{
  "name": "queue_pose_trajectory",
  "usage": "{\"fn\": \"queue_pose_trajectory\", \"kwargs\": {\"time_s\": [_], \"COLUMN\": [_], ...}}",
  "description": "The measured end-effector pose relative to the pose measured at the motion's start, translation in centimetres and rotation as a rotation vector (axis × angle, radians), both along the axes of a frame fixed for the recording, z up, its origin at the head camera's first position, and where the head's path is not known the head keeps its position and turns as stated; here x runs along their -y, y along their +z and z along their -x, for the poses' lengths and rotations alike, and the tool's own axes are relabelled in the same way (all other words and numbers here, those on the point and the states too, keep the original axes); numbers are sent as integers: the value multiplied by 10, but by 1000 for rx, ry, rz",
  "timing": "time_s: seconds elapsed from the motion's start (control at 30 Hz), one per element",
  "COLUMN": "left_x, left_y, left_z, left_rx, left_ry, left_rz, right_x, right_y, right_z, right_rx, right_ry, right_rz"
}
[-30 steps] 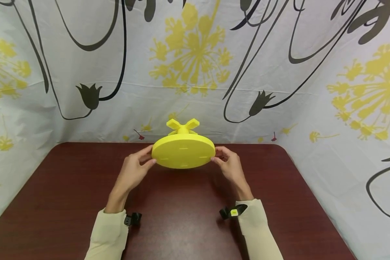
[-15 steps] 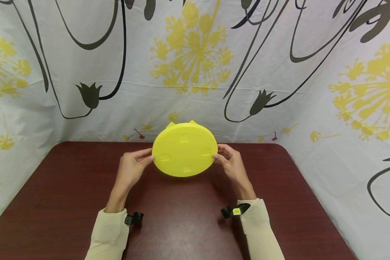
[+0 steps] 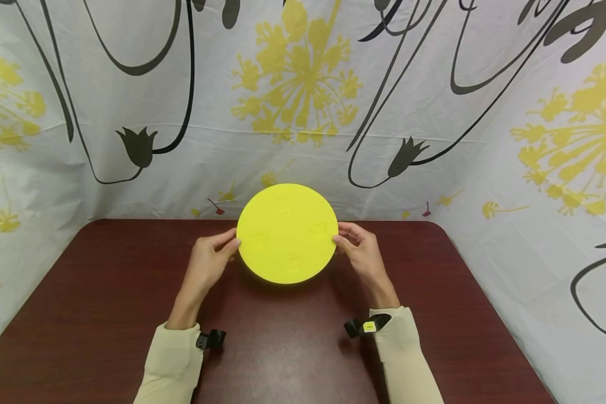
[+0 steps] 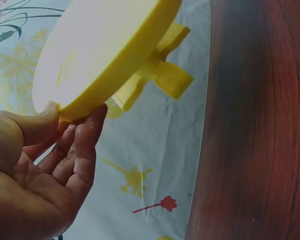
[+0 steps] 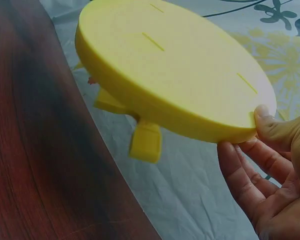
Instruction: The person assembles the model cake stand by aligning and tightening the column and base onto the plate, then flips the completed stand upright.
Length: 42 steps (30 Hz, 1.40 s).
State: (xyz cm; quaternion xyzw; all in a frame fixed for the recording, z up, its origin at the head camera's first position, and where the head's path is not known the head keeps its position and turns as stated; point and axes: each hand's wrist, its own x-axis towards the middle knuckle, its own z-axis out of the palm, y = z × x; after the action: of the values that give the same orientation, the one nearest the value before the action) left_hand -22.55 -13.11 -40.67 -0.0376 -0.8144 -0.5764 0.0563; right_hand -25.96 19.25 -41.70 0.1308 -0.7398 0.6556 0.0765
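A yellow round-topped pedestal stand [image 3: 288,233] is held up above the table, its flat disc tilted to face the head camera. Faint rectangular outlines mark the disc. My left hand [image 3: 208,262] pinches its left rim between thumb and fingers. The opposite rim is pinched by my right hand [image 3: 365,259]. Behind the disc, a splayed foot [image 4: 174,80] with several short arms shows in the left wrist view. The right wrist view also shows part of this foot [image 5: 146,142], pointing away from me. In the head view the disc hides the foot.
The dark red-brown table [image 3: 283,348] has rounded far corners. A white curtain [image 3: 303,163] with grey and yellow flower prints hangs behind it and along both sides. Each sleeve cuff has a black wrist camera [image 3: 211,339] near it.
The stand has tipped so that its disc turns from a narrow edge-on oval to nearly full-face. Its foot has swung out of the head view behind the disc. Both hands keep their grip.
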Motion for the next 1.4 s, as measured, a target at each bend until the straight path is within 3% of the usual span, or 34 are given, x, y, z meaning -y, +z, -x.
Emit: {"fn": "queue_pose_trajectory", "kwargs": {"time_s": [0.27, 0.47, 0.8, 1.13, 1.4], "left_x": [2, 2, -5, -8, -9], "left_y": [-1, -1, -7, -16, -18], "left_z": [0, 1, 4, 7, 9], "left_rx": [36, 65, 145, 175, 190], "left_ry": [-119, -186, -211, -213, -206], "left_rz": [-31, -58, -93, -103, -102], "right_x": [-1, 0, -1, -5, -9], "right_y": [1, 0, -1, -3, -6], "right_z": [0, 0, 0, 2, 3], "right_rx": [35, 48, 189, 283, 305], "right_ry": [-10, -64, -112, -80, -11], "right_rz": [73, 76, 25, -50, -99]}}
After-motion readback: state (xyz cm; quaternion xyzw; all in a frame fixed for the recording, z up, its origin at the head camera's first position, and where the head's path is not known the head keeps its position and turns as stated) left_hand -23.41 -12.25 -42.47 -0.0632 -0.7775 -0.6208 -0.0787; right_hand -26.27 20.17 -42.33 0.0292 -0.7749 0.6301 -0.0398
